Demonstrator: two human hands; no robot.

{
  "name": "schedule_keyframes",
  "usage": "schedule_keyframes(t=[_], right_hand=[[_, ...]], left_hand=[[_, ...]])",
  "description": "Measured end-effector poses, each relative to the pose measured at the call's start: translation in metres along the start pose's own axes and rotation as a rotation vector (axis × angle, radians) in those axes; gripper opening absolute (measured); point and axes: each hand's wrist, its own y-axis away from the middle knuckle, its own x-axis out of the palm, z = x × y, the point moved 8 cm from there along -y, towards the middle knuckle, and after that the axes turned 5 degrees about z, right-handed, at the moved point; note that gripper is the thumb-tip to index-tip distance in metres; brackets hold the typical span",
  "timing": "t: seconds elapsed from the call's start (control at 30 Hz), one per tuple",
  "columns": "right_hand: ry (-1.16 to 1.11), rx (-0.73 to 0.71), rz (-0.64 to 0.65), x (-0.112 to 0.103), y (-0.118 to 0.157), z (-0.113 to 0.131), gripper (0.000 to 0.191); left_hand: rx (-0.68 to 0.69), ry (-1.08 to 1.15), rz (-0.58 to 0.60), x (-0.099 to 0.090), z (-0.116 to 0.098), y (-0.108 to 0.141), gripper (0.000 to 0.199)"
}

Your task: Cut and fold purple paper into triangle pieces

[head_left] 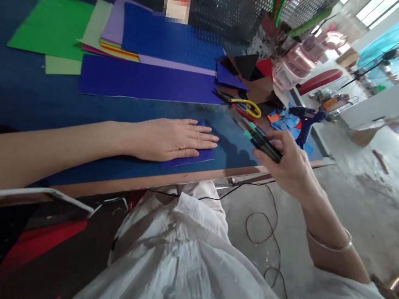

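My left hand point(180, 142) lies flat, fingers stretched out, on a small piece of violet-blue paper point(198, 158) near the table's front edge. Most of that piece is hidden under the palm and fingers. Above the table to the right, my right hand point(286, 163) grips what looks like a dark-handled utility knife point(264, 146). Its narrow front end points up and left and is blurred. Just beyond my left hand is a long violet-blue paper strip point(145, 81). Yellow-handled scissors point(251, 108) lie at the strip's right end, close to the knife's tip.
Coloured sheets, including a green sheet point(54, 25) and a blue sheet point(163, 37), lie at the back left. Dark and brown scraps point(261, 89) are heaped at the right. A glue gun point(308, 122) stands by the right edge. A black cable point(276, 223) hangs below the table.
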Motion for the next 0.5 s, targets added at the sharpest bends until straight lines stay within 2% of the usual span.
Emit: schedule_keyframes(t=[0.13, 0.27, 0.4, 0.5], right_hand=[[0.026, 0.084, -0.105, -0.002, -0.036, -0.042, 0.04], [0.11, 0.141, -0.199, 0.002, -0.061, -0.063, 0.036], [0.226, 0.112, -0.231, 0.01, -0.066, -0.056, 0.034], [0.256, 0.016, -0.267, 0.013, -0.059, -0.022, 0.04]], left_hand=[[-0.042, -0.071, -0.025, -0.002, 0.002, 0.001, 0.055], [-0.071, -0.111, -0.092, -0.008, 0.001, 0.006, 0.054], [-0.118, -0.092, -0.182, -0.022, 0.0, 0.011, 0.055], [-0.234, -0.078, -0.291, -0.038, 0.008, 0.017, 0.056]])
